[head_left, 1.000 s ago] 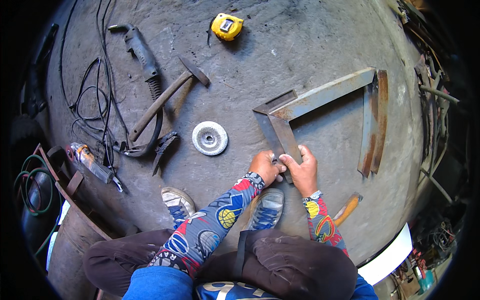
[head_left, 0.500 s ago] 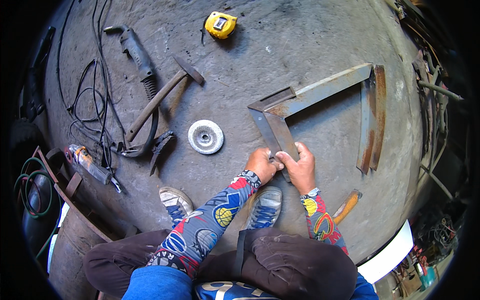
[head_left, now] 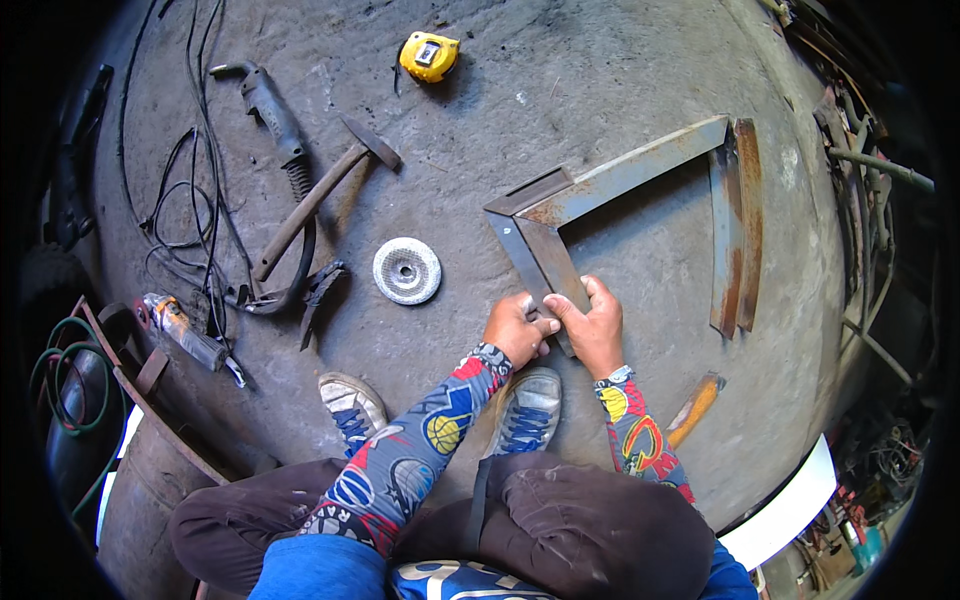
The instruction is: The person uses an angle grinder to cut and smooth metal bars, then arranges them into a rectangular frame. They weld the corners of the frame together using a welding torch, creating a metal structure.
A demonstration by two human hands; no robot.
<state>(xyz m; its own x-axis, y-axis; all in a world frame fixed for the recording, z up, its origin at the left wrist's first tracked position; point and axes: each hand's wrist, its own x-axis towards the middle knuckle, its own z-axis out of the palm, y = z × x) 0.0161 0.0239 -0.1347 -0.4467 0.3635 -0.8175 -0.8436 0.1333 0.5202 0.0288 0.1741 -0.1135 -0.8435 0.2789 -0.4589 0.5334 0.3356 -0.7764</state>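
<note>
A rusty grey steel frame (head_left: 640,178) of angled bars lies on the concrete floor, one corner pointing left. Against that corner rests what looks like a metal try square (head_left: 516,247), its slotted handle along the long bar and its blade beside the short brown bar. My left hand (head_left: 517,328) is closed at the lower end of the blade, fingertips partly hidden. My right hand (head_left: 592,328) grips the lower end of the short bar, thumb on top, close to my left fingers.
Left of the frame lie a grinding disc (head_left: 407,271), a hammer (head_left: 310,212) and a welding torch (head_left: 272,112) with cables. A yellow tape measure (head_left: 430,57) sits farther off. An angle grinder (head_left: 185,330), a wooden-handled tool (head_left: 696,410) and scrap metal (head_left: 870,200) lie around.
The whole scene has shifted slightly left and up in the picture. Both hands keep their holds on the try square and steel frame.
</note>
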